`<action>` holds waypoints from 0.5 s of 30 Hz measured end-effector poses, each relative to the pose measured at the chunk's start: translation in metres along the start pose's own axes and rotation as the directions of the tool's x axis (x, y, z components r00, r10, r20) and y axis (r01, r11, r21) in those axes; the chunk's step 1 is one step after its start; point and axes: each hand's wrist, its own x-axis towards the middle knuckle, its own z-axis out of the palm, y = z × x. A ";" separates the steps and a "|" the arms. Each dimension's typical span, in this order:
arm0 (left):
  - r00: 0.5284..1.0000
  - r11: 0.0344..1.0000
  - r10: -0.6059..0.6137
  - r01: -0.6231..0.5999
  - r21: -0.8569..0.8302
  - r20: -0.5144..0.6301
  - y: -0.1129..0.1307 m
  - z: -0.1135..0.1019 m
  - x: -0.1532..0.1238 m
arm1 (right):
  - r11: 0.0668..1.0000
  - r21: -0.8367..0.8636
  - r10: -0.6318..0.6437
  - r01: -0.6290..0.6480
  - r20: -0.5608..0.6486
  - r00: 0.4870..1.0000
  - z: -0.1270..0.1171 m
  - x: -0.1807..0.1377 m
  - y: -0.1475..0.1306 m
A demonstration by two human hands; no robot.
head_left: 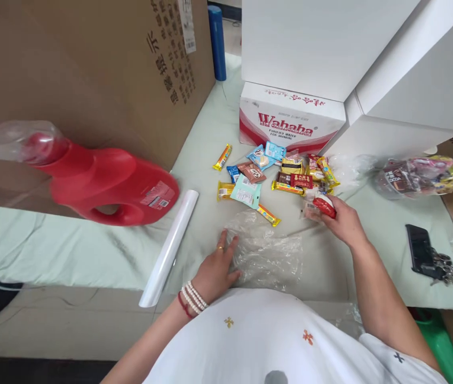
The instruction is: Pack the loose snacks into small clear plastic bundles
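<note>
Clear, crinkled plastic bag [268,250] lies flat on the pale green cloth-covered table [70,245], and the left hand [218,266] rests on its left edge with fingers spread and pressing down. Just beyond the bag, the right hand [340,218] is closed around a small red-and-white wrapped snack [324,205], at the near edge of a scattered pile of colourful wrapped snacks [278,176]. A white rolled tube [170,245] lies left of the bag, a red jug [106,184] farther left.

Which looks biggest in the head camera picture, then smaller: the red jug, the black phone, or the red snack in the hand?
1. red jug
2. black phone
3. red snack, held in the right hand
</note>
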 end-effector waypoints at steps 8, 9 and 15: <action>0.996 0.996 -0.083 0.082 0.043 0.031 0.006 -0.002 -0.012 | 0.859 0.349 -0.459 0.375 0.197 0.866 -0.003 -0.048 -0.100; 0.997 0.997 -0.068 0.067 0.038 0.032 0.006 -0.001 -0.013 | 0.853 0.348 -0.487 0.389 0.258 0.835 0.004 -0.057 -0.118; 0.994 0.991 0.110 -0.112 0.067 0.024 -0.029 0.007 -0.027 | 0.917 0.047 -0.376 0.395 0.430 0.821 0.048 -0.085 -0.150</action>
